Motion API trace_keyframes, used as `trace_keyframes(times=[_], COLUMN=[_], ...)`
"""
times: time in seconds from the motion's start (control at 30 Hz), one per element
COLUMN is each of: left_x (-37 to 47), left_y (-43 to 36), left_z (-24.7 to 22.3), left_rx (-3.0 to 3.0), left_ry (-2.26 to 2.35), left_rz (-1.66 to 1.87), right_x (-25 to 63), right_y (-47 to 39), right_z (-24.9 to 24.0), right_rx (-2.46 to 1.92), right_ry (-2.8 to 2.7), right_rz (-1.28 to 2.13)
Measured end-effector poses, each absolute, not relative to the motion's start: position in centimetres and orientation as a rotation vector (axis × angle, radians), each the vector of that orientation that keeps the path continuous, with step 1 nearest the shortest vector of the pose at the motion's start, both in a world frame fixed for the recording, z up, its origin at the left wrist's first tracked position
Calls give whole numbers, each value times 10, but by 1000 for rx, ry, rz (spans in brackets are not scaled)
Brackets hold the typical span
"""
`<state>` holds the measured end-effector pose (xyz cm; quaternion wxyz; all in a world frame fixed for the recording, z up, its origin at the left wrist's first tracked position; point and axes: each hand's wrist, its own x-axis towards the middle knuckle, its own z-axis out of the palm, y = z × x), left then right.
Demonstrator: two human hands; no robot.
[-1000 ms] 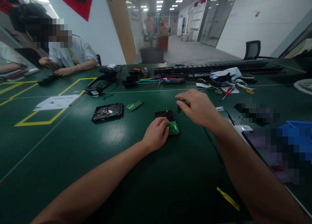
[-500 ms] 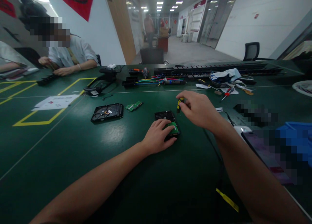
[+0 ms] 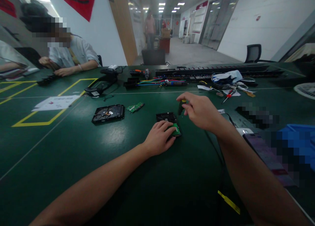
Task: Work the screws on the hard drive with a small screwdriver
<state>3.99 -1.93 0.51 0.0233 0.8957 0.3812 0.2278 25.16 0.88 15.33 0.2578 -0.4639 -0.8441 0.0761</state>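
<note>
A hard drive (image 3: 164, 117) with a green circuit board lies on the table before me. My left hand (image 3: 159, 137) grips it from the left, fingers over its top and thumb along its near edge. My right hand (image 3: 199, 112) pinches the black-and-yellow handle of a screwdriver (image 3: 181, 108), held upright above the drive's right edge. The screwdriver's tip is too small to make out. To the left rest a second hard drive (image 3: 108, 113), its board side bare, and a loose green circuit board (image 3: 135, 107).
Behind lie a headset (image 3: 102, 83), a power drill (image 3: 147, 73), cables (image 3: 150, 82) and long black rails (image 3: 216, 69). On the right are a red screwdriver (image 3: 229, 94), a phone-like screen (image 3: 265, 157) and a blue bin (image 3: 295, 134). A co-worker (image 3: 73, 53) sits at far left.
The screwdriver handle has turned in my right fingers, showing less yellow. My left thumb has drawn in slightly against the drive's near edge. The drive has stayed in place.
</note>
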Motion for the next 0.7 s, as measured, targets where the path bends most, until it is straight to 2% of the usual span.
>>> trace_keyframes(times=[0.7], left_x=[40], left_y=[-19], left_z=[5], left_rx=[2769], left_ry=[1191], left_rz=[700], right_x=[252], right_y=[9], right_z=[156], right_rx=[-1214], right_ry=[-2264], right_rz=[13])
